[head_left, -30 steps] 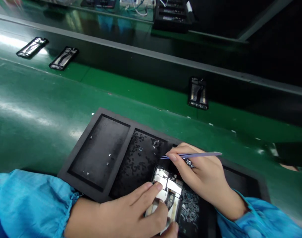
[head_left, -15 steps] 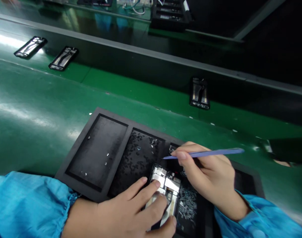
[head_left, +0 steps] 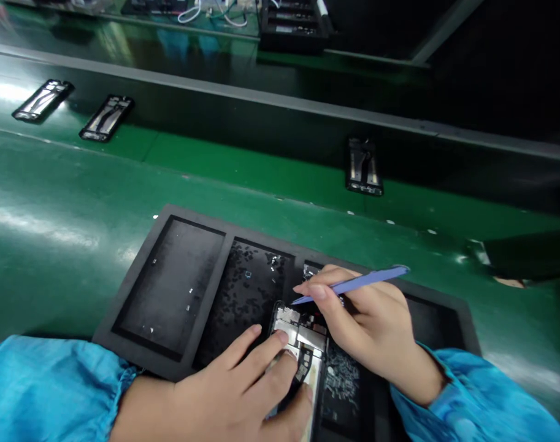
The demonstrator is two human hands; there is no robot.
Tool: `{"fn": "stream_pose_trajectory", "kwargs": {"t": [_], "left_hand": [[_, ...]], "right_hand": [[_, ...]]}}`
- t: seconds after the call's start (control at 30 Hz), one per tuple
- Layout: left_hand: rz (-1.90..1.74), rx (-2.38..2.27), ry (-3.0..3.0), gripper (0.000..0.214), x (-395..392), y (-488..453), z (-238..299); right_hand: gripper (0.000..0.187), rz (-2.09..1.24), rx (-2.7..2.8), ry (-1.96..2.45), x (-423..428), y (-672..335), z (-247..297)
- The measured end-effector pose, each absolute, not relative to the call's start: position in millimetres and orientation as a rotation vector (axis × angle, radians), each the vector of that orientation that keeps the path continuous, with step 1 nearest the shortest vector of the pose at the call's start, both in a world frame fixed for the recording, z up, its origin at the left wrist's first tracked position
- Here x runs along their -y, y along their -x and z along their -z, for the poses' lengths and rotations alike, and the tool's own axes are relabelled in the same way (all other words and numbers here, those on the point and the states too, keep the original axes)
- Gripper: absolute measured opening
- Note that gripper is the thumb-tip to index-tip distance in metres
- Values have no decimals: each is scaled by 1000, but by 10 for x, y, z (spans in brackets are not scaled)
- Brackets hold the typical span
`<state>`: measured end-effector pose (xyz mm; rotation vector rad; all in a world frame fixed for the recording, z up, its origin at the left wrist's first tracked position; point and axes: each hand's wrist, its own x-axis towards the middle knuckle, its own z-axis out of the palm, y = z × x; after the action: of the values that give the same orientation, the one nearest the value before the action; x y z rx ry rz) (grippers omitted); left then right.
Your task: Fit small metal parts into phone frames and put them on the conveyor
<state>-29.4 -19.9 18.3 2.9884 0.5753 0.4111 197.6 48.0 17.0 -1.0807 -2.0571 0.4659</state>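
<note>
An opened phone frame (head_left: 302, 350) with bare metal parts lies on a black foam tray (head_left: 137, 288) near the bottom middle. My left hand (head_left: 243, 393) rests on it, fingers curled over its left side and holding it down. My right hand (head_left: 367, 325) pinches a thin blue plastic pry tool (head_left: 353, 283), whose tip points left just above the top edge of the phone. Both forearms wear blue sleeves.
The tray has several recessed compartments with tiny loose parts. It lies on a green bench beside a green conveyor carrying three more phone frames (head_left: 363, 167), (head_left: 105, 116), (head_left: 41, 99). A dark rail runs behind the belt. Another person's hand (head_left: 510, 281) shows at the right edge.
My right hand has tilted the pry tool and brought its tip down and left toward the phone's top edge. The view has shifted a little rightward. My left hand stays on the phone.
</note>
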Motion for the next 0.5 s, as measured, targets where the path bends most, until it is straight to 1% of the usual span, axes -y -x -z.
{"fn": "stream_pose_trajectory", "kwargs": {"t": [0.13, 0.17, 0.27, 0.33, 0.5], "left_hand": [[-668, -877, -2860, 29, 259, 218, -194], [-690, -967, -2849, 30, 251, 201, -213], [-638, -1138, -2881, 41, 155, 167, -266], [-567, -1172, -2887, 45, 64, 157, -274], [-484, -1145, -2897, 42, -60, 150, -218]], "right_hand": [[15, -375, 2112, 1021, -467, -1966, -195], [15, -359, 2116, 1021, -463, -1960, -201], [17, -362, 2091, 1043, -455, -1942, -205], [19, -375, 2065, 1058, -455, -1934, -199], [18, -368, 2039, 1047, -458, -1930, -197]]}}
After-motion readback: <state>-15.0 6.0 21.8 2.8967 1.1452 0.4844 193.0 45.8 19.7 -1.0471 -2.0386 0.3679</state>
